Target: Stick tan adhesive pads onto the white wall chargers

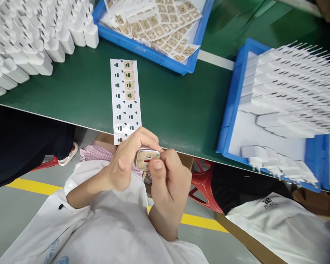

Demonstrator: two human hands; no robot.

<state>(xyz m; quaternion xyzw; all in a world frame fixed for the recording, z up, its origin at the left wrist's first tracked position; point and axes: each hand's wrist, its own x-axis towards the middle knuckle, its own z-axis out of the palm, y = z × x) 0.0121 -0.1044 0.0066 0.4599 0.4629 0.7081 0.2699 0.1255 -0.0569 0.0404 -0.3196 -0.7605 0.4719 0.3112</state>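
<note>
Between my two hands, just off the table's front edge, is a small white charger piece [143, 165] with a tan sticker around its port slots on the end face. My left hand [123, 161] wraps round its left and far sides. The thumb and bent fingers of my right hand [169, 179] press at the right edge of that face. A white sticker sheet [122, 101] lies on the green table beyond my left hand, with several tan stickers in its right column and cut-out holes elsewhere. Its near end reaches my left hand.
Rows of white chargers [24, 47] stand at the back left. A blue tray [143, 47] at the back holds more sticker sheets. Another blue tray [228, 121] on the right holds stacked chargers with metal prongs. People sit at both sides; a red stool [205, 183] is below the edge.
</note>
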